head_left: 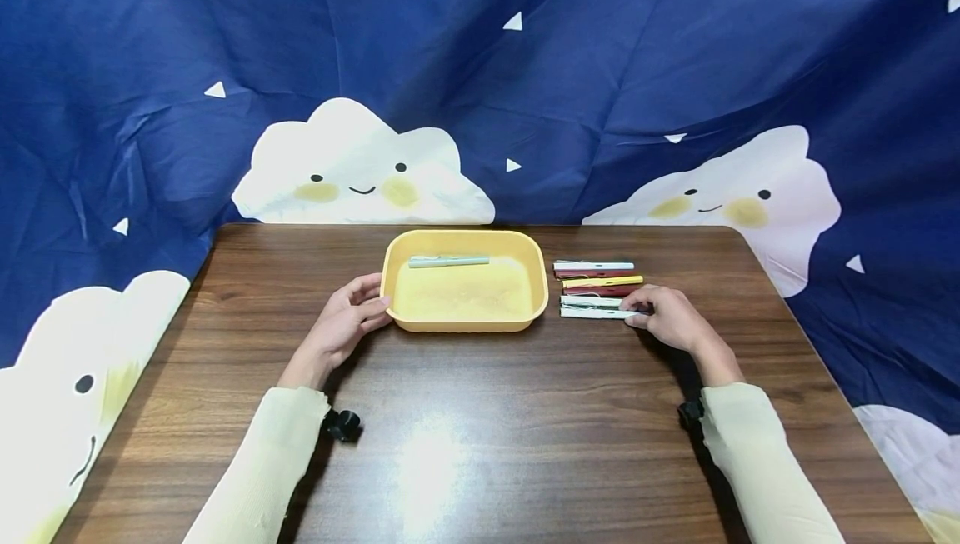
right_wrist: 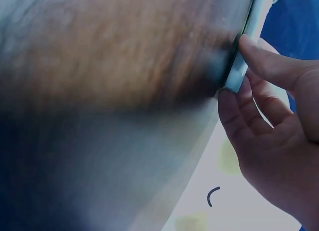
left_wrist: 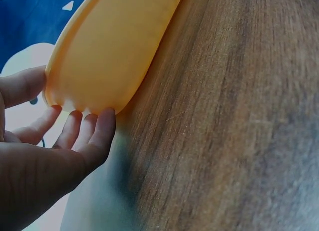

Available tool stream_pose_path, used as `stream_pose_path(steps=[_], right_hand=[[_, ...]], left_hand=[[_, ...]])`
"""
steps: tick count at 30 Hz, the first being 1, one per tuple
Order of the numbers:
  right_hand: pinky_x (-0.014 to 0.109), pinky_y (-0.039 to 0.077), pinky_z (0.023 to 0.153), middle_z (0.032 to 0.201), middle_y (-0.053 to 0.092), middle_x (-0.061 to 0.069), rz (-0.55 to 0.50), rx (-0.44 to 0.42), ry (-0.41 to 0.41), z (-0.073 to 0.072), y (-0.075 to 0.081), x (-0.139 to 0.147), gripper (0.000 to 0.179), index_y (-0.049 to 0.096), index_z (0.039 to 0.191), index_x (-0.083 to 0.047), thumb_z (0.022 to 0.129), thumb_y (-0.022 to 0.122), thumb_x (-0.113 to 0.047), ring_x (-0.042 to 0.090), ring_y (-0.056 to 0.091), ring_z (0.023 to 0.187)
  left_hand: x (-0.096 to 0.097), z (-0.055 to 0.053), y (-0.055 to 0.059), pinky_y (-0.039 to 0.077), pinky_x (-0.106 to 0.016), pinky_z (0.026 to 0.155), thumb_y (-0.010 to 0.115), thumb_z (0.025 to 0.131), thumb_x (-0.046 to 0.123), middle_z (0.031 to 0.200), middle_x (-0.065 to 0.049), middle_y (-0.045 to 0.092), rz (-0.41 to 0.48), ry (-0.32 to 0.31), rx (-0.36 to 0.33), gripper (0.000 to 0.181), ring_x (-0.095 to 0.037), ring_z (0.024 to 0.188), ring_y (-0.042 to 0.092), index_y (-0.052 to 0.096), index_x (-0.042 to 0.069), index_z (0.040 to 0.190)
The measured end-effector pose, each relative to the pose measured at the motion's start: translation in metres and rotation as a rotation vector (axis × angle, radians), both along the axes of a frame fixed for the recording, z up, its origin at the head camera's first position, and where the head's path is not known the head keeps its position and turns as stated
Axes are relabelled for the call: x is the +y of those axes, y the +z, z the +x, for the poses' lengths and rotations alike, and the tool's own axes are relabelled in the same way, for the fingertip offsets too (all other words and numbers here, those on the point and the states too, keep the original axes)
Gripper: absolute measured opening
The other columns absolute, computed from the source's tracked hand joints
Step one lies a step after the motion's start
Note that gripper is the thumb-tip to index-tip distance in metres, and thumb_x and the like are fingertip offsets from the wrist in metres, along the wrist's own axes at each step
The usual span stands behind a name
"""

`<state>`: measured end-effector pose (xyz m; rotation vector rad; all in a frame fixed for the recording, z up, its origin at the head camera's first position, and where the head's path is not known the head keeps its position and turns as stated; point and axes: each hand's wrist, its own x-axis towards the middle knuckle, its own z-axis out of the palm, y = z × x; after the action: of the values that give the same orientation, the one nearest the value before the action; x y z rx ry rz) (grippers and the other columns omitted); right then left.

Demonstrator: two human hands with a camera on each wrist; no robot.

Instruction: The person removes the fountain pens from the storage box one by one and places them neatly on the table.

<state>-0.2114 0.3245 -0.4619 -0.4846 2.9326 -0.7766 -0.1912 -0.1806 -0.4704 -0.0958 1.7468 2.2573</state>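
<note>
A yellow plastic tray (head_left: 471, 326) stands on the table with one pale blue-green pen (head_left: 450, 262) lying inside it near the back wall. Fingertips of my left hand (head_left: 347, 319) rest against the tray's left end; the left wrist view shows them spread over the outside of the wall (left_wrist: 109, 46). To the right of the tray, several capped pens lie side by side, among them a yellow pen (head_left: 603, 281). My right hand (head_left: 675, 319) pinches the right end of the nearest pale pen (head_left: 592, 312) between thumb and fingers, as the right wrist view also shows (right_wrist: 244, 61).
A white pen (head_left: 596, 266) lies at the back of the row, with dark red pens between the others. The brown wooden table (head_left: 525, 427) reaches back to a blue curtain (head_left: 555, 94) printed with clouds. A black wrist strap piece (head_left: 342, 425) hangs by the left sleeve.
</note>
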Motion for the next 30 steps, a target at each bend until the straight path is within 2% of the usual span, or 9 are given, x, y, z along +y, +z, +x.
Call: stream_pose_path(steps=[7,20,30], right_hand=[[0.043,0.049,0.076,0.093,0.068,0.010,0.025,0.013,0.002,-0.0004,0.0002,-0.0013,0.010,0.075,0.095,-0.005,0.087,0.078,0.000,0.025,0.058,0.083],[0.046,0.048,0.079,0.098,0.067,0.012,0.013,0.019,-0.043,0.0033,0.0014,-0.0003,0.010,0.075,0.099,-0.003,0.089,0.077,-0.003,0.028,0.058,0.089],[0.041,0.048,0.076,0.092,0.067,0.008,-0.047,0.054,-0.060,0.0043,0.0059,0.0033,0.015,0.075,0.102,-0.003,0.090,0.079,-0.011,0.025,0.058,0.084]], left_hand=[[-0.0002,0.0000,0.0002,0.055,-0.028,0.089,0.053,0.101,-0.006,0.138,-0.021,0.041,-0.008,-0.005,0.003,0.055,-0.021,0.109,0.059,0.030,-0.007,0.151],[-0.0010,0.0002,-0.0013,0.055,-0.028,0.091,0.053,0.101,-0.006,0.141,-0.024,0.039,-0.013,-0.014,0.003,0.056,-0.023,0.112,0.059,0.030,-0.007,0.151],[-0.0015,-0.0009,-0.0006,0.055,-0.028,0.090,0.054,0.101,-0.005,0.139,-0.023,0.040,-0.015,-0.011,0.000,0.055,-0.024,0.112,0.059,0.030,-0.007,0.151]])
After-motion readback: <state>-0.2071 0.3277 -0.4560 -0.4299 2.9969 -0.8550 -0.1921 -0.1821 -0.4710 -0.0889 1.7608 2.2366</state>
